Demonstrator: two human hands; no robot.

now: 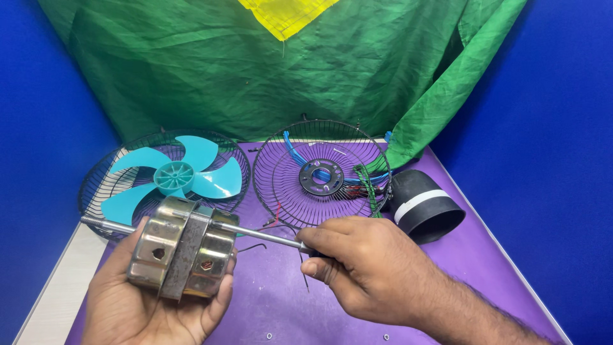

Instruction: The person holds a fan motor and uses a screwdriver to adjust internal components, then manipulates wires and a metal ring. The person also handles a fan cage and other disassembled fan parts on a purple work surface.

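My left hand (143, 306) cups a brass-coloured fan motor (185, 246) from below, low and left of centre. A steel shaft (105, 223) sticks out of the motor to the left. My right hand (364, 268) grips a thin metal tool (268, 237), likely a screwdriver, whose shank reaches left to the motor's side. Thin wires (276, 217) trail near the tool. Behind the motor a turquoise fan blade (175, 177) lies in a black wire guard (96, 191). A second wire guard (319, 172) with a black centre ring stands to the right.
A black cylindrical cover with a white band (424, 207) lies at the right on the purple mat (274, 294). Green cloth (287, 70) hangs behind, with blue walls on both sides. Two small screws (386, 336) lie near the front edge.
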